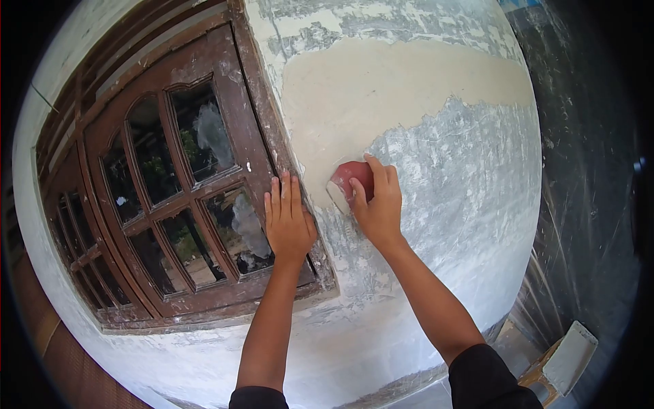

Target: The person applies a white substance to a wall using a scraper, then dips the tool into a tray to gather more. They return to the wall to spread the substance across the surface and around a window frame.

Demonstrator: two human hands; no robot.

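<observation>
My right hand grips a dull red, rounded putty scraper against the wall, thumb on its near face and fingers at its far edge. Pale filler coats the scraper's lower left edge. Around it, a smooth beige patch of putty covers the upper wall, with a ragged lower border. Below and to the right, the wall is grey-white and streaky. My left hand lies flat with its fingers stretched out on the brown wooden window frame, holding nothing.
Glass panes fill the window on the left, some smeared white. A dark sheet hangs along the right side. At lower right stands a box-like container with a whitish flat piece on it.
</observation>
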